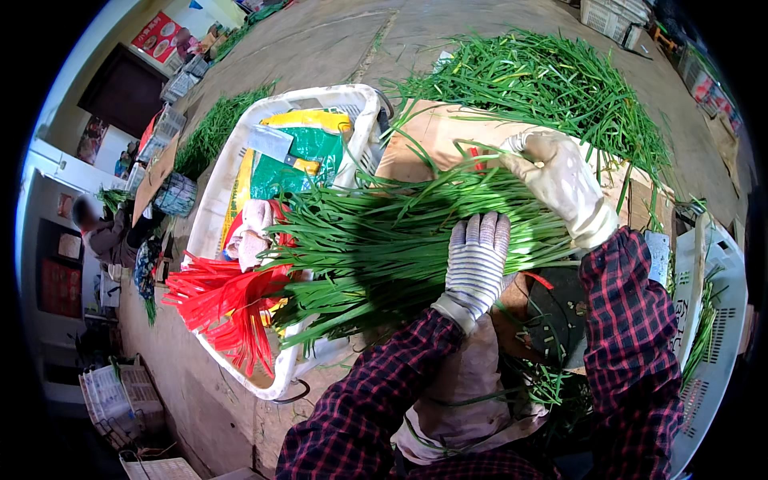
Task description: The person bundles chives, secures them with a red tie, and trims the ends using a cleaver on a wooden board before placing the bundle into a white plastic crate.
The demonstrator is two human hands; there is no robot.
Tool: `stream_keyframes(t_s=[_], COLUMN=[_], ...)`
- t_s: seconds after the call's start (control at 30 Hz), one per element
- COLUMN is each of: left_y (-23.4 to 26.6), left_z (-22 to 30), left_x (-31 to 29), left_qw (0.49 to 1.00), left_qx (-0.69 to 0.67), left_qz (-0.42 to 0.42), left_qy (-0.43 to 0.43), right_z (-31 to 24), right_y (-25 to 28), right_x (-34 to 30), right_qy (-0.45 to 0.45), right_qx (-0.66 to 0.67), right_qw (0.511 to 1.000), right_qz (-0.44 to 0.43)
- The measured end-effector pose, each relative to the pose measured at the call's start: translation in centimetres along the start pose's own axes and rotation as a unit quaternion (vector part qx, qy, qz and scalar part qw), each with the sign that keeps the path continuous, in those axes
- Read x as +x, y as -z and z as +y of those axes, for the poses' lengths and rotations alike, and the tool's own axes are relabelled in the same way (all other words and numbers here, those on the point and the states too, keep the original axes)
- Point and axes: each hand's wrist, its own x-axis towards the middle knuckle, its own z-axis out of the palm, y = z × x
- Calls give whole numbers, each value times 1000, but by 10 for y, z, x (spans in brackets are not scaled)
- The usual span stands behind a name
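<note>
A thick bunch of green garlic chives [376, 240] lies crosswise in front of me, its leafy ends to the left and its pale stems to the right. My left hand [478, 264], in a striped glove, rests on top of the bunch with the fingers laid out flat and close together. Above the far side of the bunch, my right hand [560, 180] in a whitish glove is curled, pinching a few thin green blades at its fingertips. A red strip [540, 280] shows at the near side of the stems, and another bit of red appears beyond the bunch.
At left stands a white plastic crate [212, 212] with green-and-yellow bags [292, 160], a cleaver [270, 142] and a bundle of red strips [232, 300]. Loose chives [544, 80] are heaped beyond a board [424, 132]. A pale basket [716, 320] stands right; a person [112, 232] sits far left.
</note>
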Motion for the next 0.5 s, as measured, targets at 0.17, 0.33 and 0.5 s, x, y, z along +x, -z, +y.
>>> stream_keyframes(t_s=[0.17, 0.33, 0.5], left_y=[-3, 0, -9], left_z=[14, 3, 15], left_x=[7, -1, 3], left_qw=[1000, 999, 999], left_qx=[-7, 23, -12], left_qz=[5, -45, -40], left_qy=[-14, -5, -3], right_z=[34, -14, 0], right_y=[-12, -37, -69], right_x=[1, -5, -12], right_qy=[108, 27, 44], right_qx=[-193, -11, -13], right_qw=[970, 999, 990], right_qz=[102, -46, -133])
